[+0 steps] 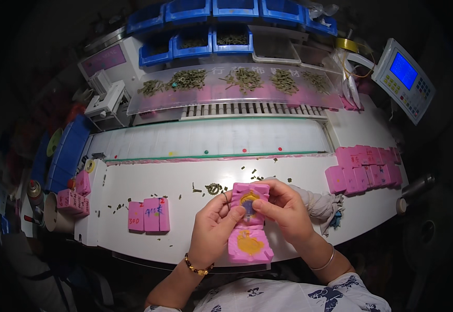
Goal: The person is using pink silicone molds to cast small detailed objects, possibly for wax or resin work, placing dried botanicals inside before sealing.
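My left hand (217,224) and my right hand (285,206) grip an opened pink rubber mold (237,191) from either side, thumbs pressed at its middle. Yellow coats the inner faces of both halves, and the lower half hangs toward me. A small dark blue-violet piece (248,207) sits in the upper half, between my thumbtips; its exact shape is hard to make out. Just beyond the mold, a little heap of dark green pieces (214,189) lies on the white table (185,229). A crumpled grey cloth (312,202) rests beside my right hand.
Closed pink molds (149,215) stand at left; several more are stacked at right (363,169). A glass-edged white strip (211,140) crosses behind. Beyond it, a clear tray (226,101) holds green heaps, below blue bins (192,44). A keypad display (404,78) stands at far right.
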Motion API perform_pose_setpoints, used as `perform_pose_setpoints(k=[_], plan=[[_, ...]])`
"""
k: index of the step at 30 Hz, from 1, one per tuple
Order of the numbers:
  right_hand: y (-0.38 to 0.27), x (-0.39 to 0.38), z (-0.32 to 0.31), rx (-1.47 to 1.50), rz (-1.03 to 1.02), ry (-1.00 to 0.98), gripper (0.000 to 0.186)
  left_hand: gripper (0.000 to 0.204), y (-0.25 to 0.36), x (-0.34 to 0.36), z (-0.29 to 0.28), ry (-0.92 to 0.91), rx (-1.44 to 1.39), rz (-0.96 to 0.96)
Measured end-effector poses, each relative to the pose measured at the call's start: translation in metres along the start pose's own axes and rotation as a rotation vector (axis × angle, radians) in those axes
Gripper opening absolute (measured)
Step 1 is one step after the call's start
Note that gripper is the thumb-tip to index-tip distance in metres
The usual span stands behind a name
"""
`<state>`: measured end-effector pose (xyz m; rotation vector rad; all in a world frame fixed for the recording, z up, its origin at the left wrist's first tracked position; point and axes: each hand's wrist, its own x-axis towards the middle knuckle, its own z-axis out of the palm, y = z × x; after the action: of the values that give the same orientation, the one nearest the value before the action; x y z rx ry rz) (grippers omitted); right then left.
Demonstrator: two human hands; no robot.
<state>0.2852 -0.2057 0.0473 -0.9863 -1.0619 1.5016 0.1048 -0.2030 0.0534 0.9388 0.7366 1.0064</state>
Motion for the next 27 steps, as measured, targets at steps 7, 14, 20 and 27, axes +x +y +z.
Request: perform_pose_setpoints(k=[7, 14, 20, 27], plan=[[0.006, 0.003, -0.005, 0.409, 0.217, -0.042, 0.042, 0.044, -0.014, 0.006, -0.009, -0.006, -0.138, -0.101], [0.004, -0.004, 0.002, 0.133, 0.015, -0.011, 0.032, 0.051, -0.006, 0.0, 0.002, 0.071, -0.107, -0.088], [0.0, -0.008, -0.007, -0.444, -0.422, 0.04, 0.027, 0.039, -0.009, -0.004, -0.005, 0.044, 0.719, 0.53], [-0.01, -0.01, -0.011, -0.565, -0.553, -0.017, 0.033, 0.031, -0.006, -0.007, -0.006, -0.039, 0.507, 0.464]])
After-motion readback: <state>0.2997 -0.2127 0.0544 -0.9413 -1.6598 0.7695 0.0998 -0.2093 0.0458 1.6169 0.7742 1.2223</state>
